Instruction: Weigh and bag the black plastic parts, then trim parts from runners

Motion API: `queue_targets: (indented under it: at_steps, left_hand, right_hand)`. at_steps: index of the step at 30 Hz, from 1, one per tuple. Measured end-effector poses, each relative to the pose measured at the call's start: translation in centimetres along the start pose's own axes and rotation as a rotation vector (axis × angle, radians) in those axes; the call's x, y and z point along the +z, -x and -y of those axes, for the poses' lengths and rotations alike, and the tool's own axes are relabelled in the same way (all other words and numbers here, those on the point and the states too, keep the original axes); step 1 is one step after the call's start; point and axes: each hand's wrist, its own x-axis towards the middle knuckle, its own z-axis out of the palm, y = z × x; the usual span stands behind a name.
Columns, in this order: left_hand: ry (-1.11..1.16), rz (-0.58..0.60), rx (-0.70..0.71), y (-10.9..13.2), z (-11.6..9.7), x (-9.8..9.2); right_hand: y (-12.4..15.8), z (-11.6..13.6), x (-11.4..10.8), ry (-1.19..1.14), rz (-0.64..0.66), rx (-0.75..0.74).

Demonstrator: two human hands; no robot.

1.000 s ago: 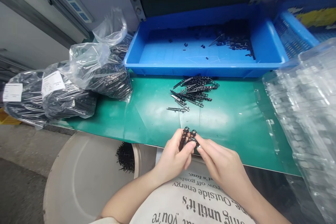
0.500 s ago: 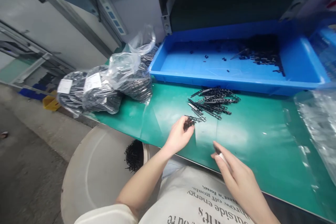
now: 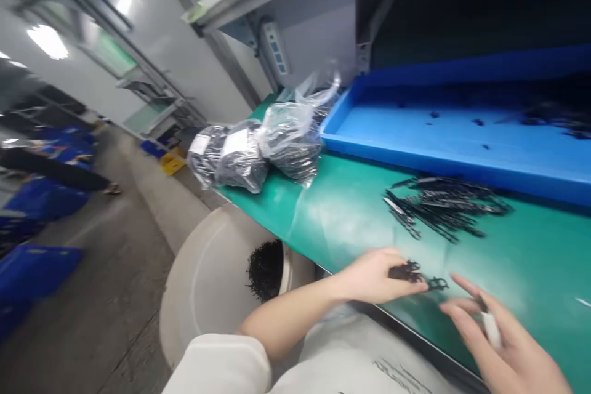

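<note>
My left hand (image 3: 372,277) pinches a short black plastic strip (image 3: 406,272) at the fingertips, just above the green mat (image 3: 530,271). A small black piece (image 3: 437,284) lies at the strip's end, close to my fingers. My right hand (image 3: 498,345) is a little to the right of it, holding a small white object (image 3: 490,329) with a dark tip between its fingers. A loose pile of black plastic strips (image 3: 443,209) lies on the mat beyond both hands. Neither hand touches the pile.
A blue tray (image 3: 438,135) with scattered black pieces stands behind the mat. Plastic bags of black parts (image 3: 258,154) lie at the mat's far left. A white tub (image 3: 207,277) holding black pieces stands below the edge. Blue crates (image 3: 34,274) sit on the floor.
The view has swung and tilted, showing more of the floor at left. My hands have moved apart since the earliest frame, and the strip in my left hand now lies more sideways.
</note>
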Motion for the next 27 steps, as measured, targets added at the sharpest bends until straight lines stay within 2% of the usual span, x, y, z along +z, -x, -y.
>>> queue_targets:
  at_steps: [3,5,8,10,12,16,21,27]
  left_hand:
    - [0.287,0.097,-0.127,1.9,-1.1,0.4]
    - [0.448,0.130,-0.207,2.5,-1.6,0.6]
    - [0.601,0.147,-0.252,2.9,-2.2,1.1]
    - [0.650,0.145,-0.284,3.0,-2.4,1.4]
    - [0.689,0.134,-0.315,3.2,-2.4,1.6]
    - [0.730,0.086,-0.381,3.4,-2.3,1.4]
    - [0.659,0.043,-0.336,3.4,-2.3,1.3]
    - [0.521,0.003,-0.312,3.6,-2.4,1.1]
  right_hand:
    - [-0.3,2.5,-0.4,-0.303,0.068,0.174]
    - [-0.7,3.3,-0.5,-0.443,0.150,0.223]
    - [-0.7,3.4,-0.7,-0.514,0.231,0.230]
    - [-0.4,3.2,-0.9,-0.514,0.232,0.219]
    - [0.0,3.1,-1.2,-0.486,0.214,0.178]
    - [0.9,3.0,-2.1,-0.305,0.241,-0.012]
    - [1.8,3.2,-2.7,0.025,0.293,-0.187]
    - [2.0,3.2,-2.4,0.206,0.180,-0.344]
